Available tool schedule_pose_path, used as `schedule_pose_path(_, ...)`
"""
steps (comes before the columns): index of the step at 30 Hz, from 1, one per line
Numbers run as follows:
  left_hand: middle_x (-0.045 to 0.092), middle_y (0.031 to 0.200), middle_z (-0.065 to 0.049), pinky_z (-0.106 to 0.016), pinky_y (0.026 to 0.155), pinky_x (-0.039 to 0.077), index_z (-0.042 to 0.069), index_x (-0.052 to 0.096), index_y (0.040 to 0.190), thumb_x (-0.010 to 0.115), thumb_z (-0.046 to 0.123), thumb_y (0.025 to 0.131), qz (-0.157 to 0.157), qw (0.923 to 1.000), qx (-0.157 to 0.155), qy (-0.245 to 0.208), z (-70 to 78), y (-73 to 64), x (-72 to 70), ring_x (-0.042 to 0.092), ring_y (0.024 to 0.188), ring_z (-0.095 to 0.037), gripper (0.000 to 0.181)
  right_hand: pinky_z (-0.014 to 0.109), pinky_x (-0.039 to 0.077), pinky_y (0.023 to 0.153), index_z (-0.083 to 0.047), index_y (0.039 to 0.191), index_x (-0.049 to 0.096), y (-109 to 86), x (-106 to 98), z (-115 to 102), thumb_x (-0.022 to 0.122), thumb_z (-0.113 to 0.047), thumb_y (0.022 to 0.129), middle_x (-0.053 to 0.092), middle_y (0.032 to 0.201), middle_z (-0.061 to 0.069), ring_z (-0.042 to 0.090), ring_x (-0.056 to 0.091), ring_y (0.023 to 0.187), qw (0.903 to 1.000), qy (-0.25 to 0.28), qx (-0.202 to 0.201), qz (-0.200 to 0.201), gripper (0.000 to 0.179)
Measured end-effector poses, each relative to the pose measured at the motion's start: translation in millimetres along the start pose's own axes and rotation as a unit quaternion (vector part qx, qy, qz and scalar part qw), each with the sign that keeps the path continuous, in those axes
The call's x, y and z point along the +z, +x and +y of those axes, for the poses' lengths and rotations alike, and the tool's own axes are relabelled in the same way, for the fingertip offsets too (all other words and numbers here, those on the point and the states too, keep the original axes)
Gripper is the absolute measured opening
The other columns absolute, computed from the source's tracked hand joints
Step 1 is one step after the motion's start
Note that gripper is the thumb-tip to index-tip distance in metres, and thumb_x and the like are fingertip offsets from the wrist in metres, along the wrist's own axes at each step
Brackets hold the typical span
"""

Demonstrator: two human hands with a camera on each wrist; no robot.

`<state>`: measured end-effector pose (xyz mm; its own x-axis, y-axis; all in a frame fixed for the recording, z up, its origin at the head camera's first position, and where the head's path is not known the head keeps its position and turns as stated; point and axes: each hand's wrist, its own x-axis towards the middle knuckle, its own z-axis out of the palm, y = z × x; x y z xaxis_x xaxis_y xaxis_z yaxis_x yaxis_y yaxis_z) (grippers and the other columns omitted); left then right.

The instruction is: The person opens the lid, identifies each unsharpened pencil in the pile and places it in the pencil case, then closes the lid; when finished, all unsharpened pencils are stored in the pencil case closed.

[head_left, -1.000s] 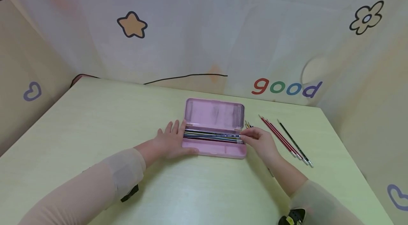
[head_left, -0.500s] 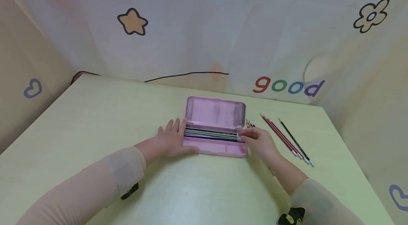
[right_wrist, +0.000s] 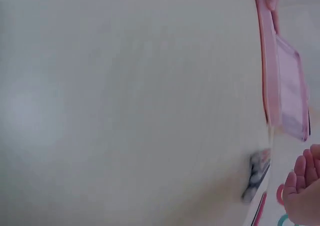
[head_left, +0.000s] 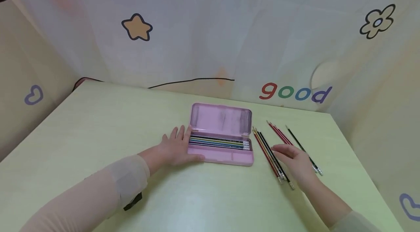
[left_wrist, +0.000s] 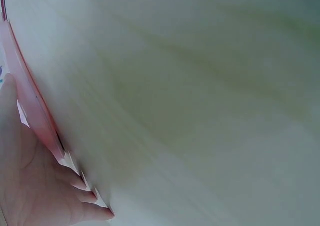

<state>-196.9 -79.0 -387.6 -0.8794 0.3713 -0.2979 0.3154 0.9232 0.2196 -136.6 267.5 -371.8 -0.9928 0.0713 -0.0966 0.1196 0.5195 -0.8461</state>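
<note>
A pink pencil case [head_left: 220, 119] lies open on the table, its lid tipped back. Several striped and dark pencils [head_left: 218, 143] lie side by side in its tray. My left hand [head_left: 177, 150] rests against the case's left end with fingers spread and thumb along the front edge; the left wrist view shows this hand [left_wrist: 42, 181] beside the pink wall. Right of the case is a bundle of pencils [head_left: 267, 155], red, yellowish and black. Over the table just right of that bundle, my right hand [head_left: 296, 162] has loosely bent fingers and nothing visible in them.
Partly behind the right hand lie red pencils [head_left: 278, 131]. A dark green pencil [head_left: 296, 140] lies farther right on the pale table [head_left: 131, 115]. A printed curtain [head_left: 197, 35] hangs behind the table's back edge.
My right hand has moved from the case's right end toward the right and nearer me, leaving the pencils in the tray in neat rows. The left hand has stayed in place.
</note>
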Motion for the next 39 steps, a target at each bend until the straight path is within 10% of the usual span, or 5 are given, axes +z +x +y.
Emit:
schedule_pose_path(7,0.008,0.153,-0.022,-0.064,0.103,0.015,0.005,-0.002,0.150,0.038,0.081,0.076,0.001,1.0000,-0.003,0.003,-1.4,0.6,2.1,0.007,0.138,-0.043,0.113,0.015,0.047,0.079,0.007,0.126,0.051,-26.1,-26,31,0.062,-0.020,0.091,0.063,0.117,0.009,-0.009,0.055,0.091,0.9983,0.030,0.049,-0.013,0.045)
schedule_pose_path(12,0.007,0.153,-0.021,-0.063,0.104,0.014,0.006,-0.004,0.149,0.037,0.082,0.075,-0.001,1.0000,-0.002,0.003,-0.5,1.5,1.5,0.006,0.138,-0.042,0.113,0.015,0.046,0.076,0.006,0.124,0.052,-43.7,-27,48,0.070,-0.023,0.084,0.061,0.118,0.015,0.005,0.059,0.095,0.9954,-0.047,0.079,-0.027,0.053)
schedule_pose_path(26,0.006,0.153,-0.021,-0.064,0.103,0.014,0.006,-0.004,0.149,0.038,0.081,0.075,-0.002,1.0000,-0.004,-0.003,-1.4,1.3,3.0,0.006,0.138,-0.042,0.114,0.018,0.047,0.066,0.005,0.107,0.062,-44.2,-21,51,0.068,-0.009,0.083,0.066,0.095,0.009,0.012,0.058,0.081,0.9882,-0.144,0.040,0.033,0.029)
schedule_pose_path(39,0.008,0.153,-0.022,-0.063,0.104,0.014,0.005,-0.002,0.149,0.040,0.079,0.076,0.004,1.0000,-0.006,-0.004,0.9,-0.8,-2.6,0.007,0.138,-0.042,0.112,0.014,0.050,0.070,-0.005,0.111,0.062,-32.3,-51,48,0.070,-0.024,0.085,0.064,0.081,-0.022,-0.006,0.061,0.078,0.9833,0.084,0.096,0.129,0.033)
